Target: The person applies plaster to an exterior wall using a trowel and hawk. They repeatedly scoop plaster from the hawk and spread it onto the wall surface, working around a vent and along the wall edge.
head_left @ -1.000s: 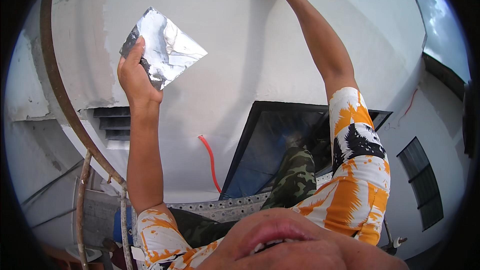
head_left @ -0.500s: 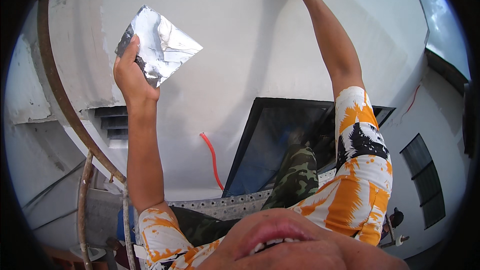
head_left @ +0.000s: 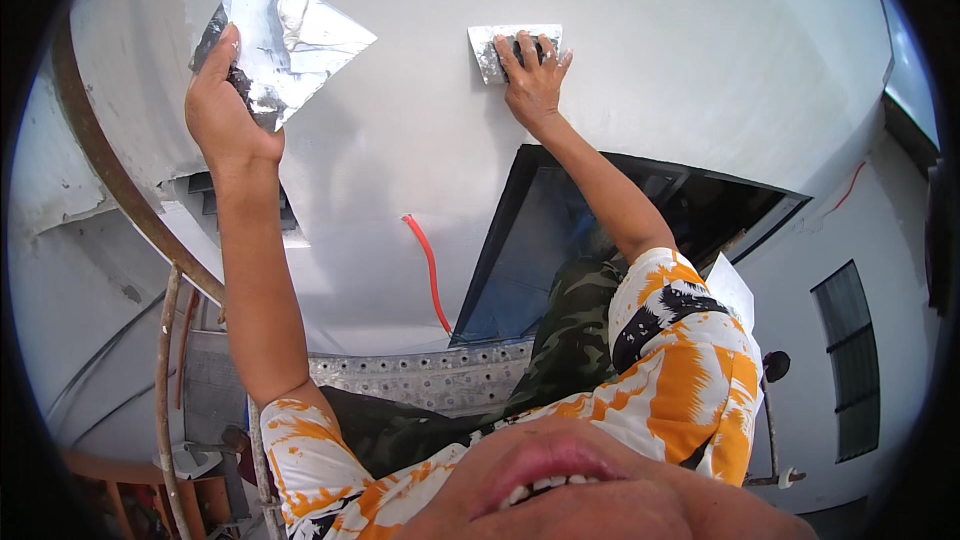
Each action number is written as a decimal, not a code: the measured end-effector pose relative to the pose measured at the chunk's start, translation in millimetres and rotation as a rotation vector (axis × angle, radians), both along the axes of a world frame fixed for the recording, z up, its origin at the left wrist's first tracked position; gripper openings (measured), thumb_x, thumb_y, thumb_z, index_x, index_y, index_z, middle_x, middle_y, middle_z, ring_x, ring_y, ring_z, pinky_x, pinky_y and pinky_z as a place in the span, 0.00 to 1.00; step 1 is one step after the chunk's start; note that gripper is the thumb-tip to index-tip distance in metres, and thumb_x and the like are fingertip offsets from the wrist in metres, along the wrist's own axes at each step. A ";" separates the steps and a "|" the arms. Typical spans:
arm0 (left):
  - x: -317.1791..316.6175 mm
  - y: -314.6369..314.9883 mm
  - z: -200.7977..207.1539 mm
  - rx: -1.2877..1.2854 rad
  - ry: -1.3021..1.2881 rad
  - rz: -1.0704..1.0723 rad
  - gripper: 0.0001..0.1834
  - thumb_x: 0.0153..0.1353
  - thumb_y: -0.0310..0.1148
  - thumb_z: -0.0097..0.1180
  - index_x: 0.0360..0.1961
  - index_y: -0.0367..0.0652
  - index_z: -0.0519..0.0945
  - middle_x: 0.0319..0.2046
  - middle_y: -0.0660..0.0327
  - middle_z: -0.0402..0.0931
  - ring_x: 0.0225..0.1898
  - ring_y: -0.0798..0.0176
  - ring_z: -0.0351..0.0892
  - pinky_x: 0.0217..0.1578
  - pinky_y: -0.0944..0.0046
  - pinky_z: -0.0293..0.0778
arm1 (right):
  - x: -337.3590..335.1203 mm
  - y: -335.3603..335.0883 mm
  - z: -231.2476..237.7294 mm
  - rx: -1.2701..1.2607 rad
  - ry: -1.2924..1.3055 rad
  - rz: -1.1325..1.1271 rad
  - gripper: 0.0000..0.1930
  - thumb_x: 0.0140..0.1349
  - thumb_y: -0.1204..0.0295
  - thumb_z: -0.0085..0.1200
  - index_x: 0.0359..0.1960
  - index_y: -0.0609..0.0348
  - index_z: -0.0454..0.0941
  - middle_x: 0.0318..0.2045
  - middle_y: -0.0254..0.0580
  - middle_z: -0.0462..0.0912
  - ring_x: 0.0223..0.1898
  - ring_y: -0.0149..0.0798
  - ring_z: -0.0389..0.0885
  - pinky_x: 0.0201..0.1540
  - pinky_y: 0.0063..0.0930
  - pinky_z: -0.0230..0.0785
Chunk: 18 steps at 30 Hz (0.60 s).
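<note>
My left hand (head_left: 230, 120) grips a square putty board (head_left: 290, 40) by its dark, smeared edge, thumb on top. Smooth white putty covers much of its face, with a thicker heap towards the right corner. Against the pale wall (head_left: 400, 120), my right hand (head_left: 535, 85) presses a wide, putty-smeared scraper (head_left: 482, 43), its fingers spread over the dark middle part. The scraper's underside is hidden against the wall. Both arms reach up and forward, the board to the left of the scraper.
A red flexible tube (head_left: 431, 275) sticks out of the wall low in the middle. Right of it is a dark-framed window (head_left: 530, 240). Below me runs a perforated metal plank (head_left: 420, 380). A rusty curved pipe (head_left: 100, 160) and upright poles (head_left: 165, 370) stand at left.
My right hand has come down and left from the upper edge, and the scraper in it now shows. My left hand with the board has shifted slightly up and left in view.
</note>
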<state>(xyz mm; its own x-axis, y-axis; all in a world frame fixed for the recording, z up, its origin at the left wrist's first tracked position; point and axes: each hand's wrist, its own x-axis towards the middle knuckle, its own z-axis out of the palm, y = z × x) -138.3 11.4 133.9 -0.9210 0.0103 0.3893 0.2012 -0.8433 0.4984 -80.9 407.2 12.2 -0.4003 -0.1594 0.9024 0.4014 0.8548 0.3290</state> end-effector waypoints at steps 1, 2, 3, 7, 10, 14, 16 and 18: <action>-0.2 0.5 2.2 0.012 -0.017 0.011 0.19 0.65 0.30 0.57 0.53 0.26 0.78 0.48 0.51 0.81 0.45 0.54 0.85 0.42 0.56 0.83 | 2.9 -2.3 -23.7 -0.003 -0.039 -0.014 0.32 0.58 0.78 0.55 0.66 0.35 0.72 0.64 0.43 0.68 0.65 0.57 0.62 0.58 0.83 0.52; 1.7 1.8 4.1 -0.006 -0.009 0.042 0.19 0.66 0.29 0.57 0.53 0.26 0.77 0.49 0.51 0.81 0.46 0.54 0.85 0.43 0.56 0.83 | 8.8 -5.5 -44.2 -0.001 -0.073 -0.028 0.34 0.57 0.79 0.54 0.67 0.34 0.71 0.64 0.43 0.67 0.65 0.55 0.61 0.60 0.79 0.52; 2.3 1.2 6.2 -0.024 -0.031 0.079 0.19 0.66 0.29 0.57 0.53 0.26 0.77 0.49 0.51 0.81 0.46 0.54 0.85 0.43 0.56 0.83 | 15.9 -10.0 -64.6 -0.011 -0.140 -0.013 0.34 0.58 0.79 0.54 0.67 0.34 0.70 0.65 0.43 0.66 0.65 0.55 0.61 0.60 0.77 0.53; 7.9 -3.6 9.6 -0.060 -0.037 0.138 0.18 0.67 0.29 0.55 0.53 0.26 0.77 0.50 0.50 0.81 0.48 0.53 0.84 0.45 0.55 0.83 | 52.4 -30.6 -107.8 -0.129 -0.273 0.019 0.33 0.55 0.78 0.56 0.65 0.35 0.74 0.62 0.41 0.71 0.63 0.53 0.66 0.57 0.63 0.60; 6.9 -11.4 8.3 -0.056 -0.027 0.179 0.18 0.68 0.29 0.54 0.54 0.28 0.78 0.51 0.50 0.80 0.50 0.52 0.83 0.48 0.54 0.83 | 67.9 -28.7 -61.0 -0.169 -0.150 0.062 0.32 0.52 0.79 0.55 0.62 0.36 0.77 0.60 0.42 0.74 0.60 0.55 0.71 0.54 0.60 0.61; -2.0 -15.6 6.0 -0.082 -0.094 0.191 0.17 0.69 0.29 0.52 0.55 0.29 0.78 0.53 0.51 0.80 0.52 0.52 0.82 0.51 0.54 0.81 | 63.7 9.9 104.7 -0.118 0.289 -0.047 0.31 0.53 0.80 0.54 0.60 0.33 0.79 0.55 0.31 0.78 0.56 0.49 0.74 0.51 0.53 0.66; -5.9 -14.4 5.3 -0.108 -0.112 0.205 0.17 0.69 0.29 0.52 0.55 0.30 0.79 0.52 0.51 0.80 0.51 0.52 0.83 0.48 0.55 0.82 | 62.4 27.2 182.1 -0.322 0.353 0.056 0.18 0.73 0.70 0.45 0.60 0.51 0.79 0.61 0.50 0.77 0.60 0.61 0.72 0.61 0.72 0.60; -7.2 -11.2 4.0 -0.067 -0.119 0.161 0.17 0.69 0.30 0.53 0.54 0.30 0.79 0.51 0.51 0.81 0.49 0.54 0.83 0.45 0.57 0.82 | 55.4 29.4 204.0 -0.160 0.377 -0.003 0.17 0.71 0.72 0.46 0.59 0.51 0.79 0.59 0.51 0.78 0.57 0.60 0.74 0.58 0.70 0.62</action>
<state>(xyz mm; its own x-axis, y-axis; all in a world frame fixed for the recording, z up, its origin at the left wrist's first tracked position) -145.5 0.2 137.9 -0.9523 -0.1185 0.2814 0.2673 -0.7689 0.5808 -25.5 436.5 216.2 -0.0374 -0.0042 0.9993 0.4706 0.8821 0.0213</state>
